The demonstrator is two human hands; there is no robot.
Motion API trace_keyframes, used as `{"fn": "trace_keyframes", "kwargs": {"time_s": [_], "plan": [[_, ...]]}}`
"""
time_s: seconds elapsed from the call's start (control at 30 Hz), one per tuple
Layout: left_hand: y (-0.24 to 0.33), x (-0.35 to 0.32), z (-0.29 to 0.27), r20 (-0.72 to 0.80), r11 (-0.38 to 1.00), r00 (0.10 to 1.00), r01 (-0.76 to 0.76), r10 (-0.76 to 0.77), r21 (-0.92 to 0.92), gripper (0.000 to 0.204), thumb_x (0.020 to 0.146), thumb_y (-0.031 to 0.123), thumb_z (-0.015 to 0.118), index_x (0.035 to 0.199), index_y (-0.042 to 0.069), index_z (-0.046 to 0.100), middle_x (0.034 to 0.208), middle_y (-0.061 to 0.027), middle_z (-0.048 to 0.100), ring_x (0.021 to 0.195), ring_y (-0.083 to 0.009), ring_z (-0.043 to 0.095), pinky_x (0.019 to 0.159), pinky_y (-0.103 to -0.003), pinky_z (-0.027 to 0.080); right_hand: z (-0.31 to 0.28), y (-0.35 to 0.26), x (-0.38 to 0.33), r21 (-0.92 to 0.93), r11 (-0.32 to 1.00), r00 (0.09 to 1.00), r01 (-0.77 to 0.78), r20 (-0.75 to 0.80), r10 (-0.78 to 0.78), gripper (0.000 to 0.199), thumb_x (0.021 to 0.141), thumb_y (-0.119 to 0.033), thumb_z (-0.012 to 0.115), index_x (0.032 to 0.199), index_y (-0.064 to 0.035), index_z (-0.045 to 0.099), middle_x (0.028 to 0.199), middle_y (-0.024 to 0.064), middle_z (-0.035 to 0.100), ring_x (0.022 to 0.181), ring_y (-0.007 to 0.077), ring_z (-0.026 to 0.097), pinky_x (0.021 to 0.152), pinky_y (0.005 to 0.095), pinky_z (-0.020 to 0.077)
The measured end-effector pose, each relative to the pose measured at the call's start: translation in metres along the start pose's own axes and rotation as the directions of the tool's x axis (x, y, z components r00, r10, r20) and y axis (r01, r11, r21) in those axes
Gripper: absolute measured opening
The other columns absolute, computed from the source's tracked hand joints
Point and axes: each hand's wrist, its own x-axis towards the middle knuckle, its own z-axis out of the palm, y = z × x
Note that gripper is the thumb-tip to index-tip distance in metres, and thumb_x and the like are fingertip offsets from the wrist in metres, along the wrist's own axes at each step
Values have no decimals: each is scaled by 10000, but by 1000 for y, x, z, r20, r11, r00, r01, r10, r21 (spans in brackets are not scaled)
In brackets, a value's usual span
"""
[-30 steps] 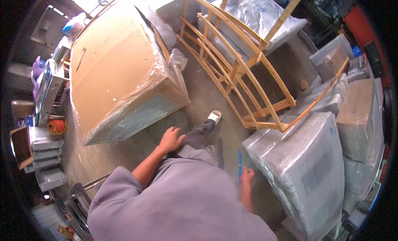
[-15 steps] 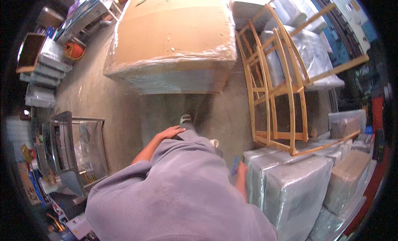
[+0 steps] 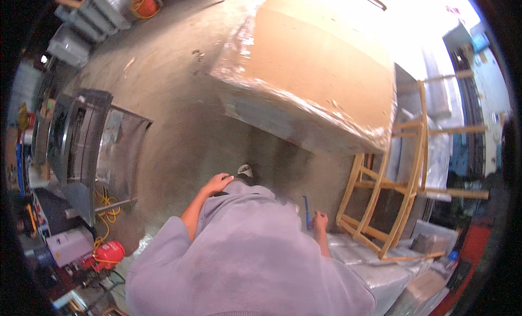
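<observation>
Against the front of my grey shirt, near the dark trousers, lies my left hand [image 3: 218,183]. Its fingers are extended and fairly flat, with no object visible in them. Low at my right side, my right hand [image 3: 320,220] is closed, and a thin blue strip-like thing [image 3: 306,211] hangs beside its fingers and seems to be held there. Blur hides what kind of thing it is. A large cardboard box [image 3: 321,66] wrapped in clear film stands ahead of me, apart from both hands.
A wooden frame [image 3: 405,193] stands at the right, beside film-wrapped packages [image 3: 375,275]. To the left are a dark metal frame [image 3: 98,147], a yellow cable [image 3: 107,212] and a red rounded thing [image 3: 110,254]. Stacked grey containers [image 3: 70,44] stand farther off. The floor [image 3: 163,98] is bare concrete.
My view has turned left, so the wrapped box and wooden frame now appear farther right. My left hand remains by my waist, and the blue thing stays beside my right hand.
</observation>
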Motion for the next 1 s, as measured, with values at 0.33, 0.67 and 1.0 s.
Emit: {"fn": "trace_keyframes", "kwargs": {"time_s": [0.33,0.67,1.0], "plan": [[59,39,-223,-218,994,975,24,-46,-103,450,984,406,517,1154,40,716,944,-191,744,1050,-351,672,946,-394,496,189,-132,1,-580,782,971,230,190,-145,474,799,-352,705,1022,65,682,822,177,706,776,266,683,733,381,540],[46,166,-576,-469,954,845,-298,257,-14,538,954,271,591,1434,48,492,1370,-211,581,1291,-335,544,1080,-395,410,401,-301,-83,-562,789,898,248,439,30,442,823,-369,671,1016,26,717,885,196,718,820,301,676,770,402,539],[-185,202,-649,-3,856,856,517,-517,2,292,959,285,538,1041,32,658,938,-103,675,805,-250,642,686,-417,523,551,-483,-188,-632,775,974,-12,167,151,491,848,-419,650,998,43,718,931,242,707,893,364,674,818,439,529]]}}
